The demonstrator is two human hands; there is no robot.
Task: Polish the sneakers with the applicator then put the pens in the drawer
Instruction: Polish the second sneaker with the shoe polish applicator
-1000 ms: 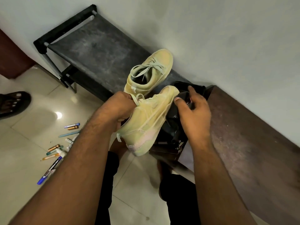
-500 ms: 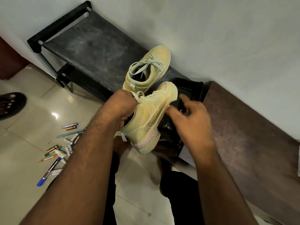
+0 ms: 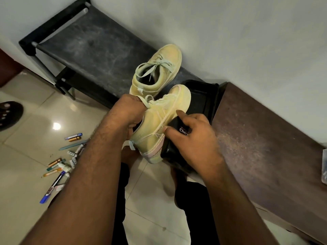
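A pale yellow sneaker (image 3: pixel 159 121) is held up in the middle of the head view; my left hand (image 3: pixel 126 114) grips it at the heel opening. My right hand (image 3: pixel 192 138) holds a black polish applicator (image 3: pixel 178 125) with white lettering against the sneaker's side. The second yellow sneaker (image 3: pixel 159 69) stands on the black shoe rack (image 3: pixel 92 48) behind. Several pens and markers (image 3: pixel 62 163) lie scattered on the tiled floor at the left, partly hidden by my left forearm.
A black tray (image 3: pixel 203 101) sits between the rack and a dark wooden bench (image 3: pixel 261 144) along the white wall. A sandalled foot (image 3: pixel 9 114) shows at the left edge. My knees are below the sneaker.
My right hand has come away from the black tray holding the applicator and now presses it on the sneaker's side. My left hand keeps its grip on the sneaker.
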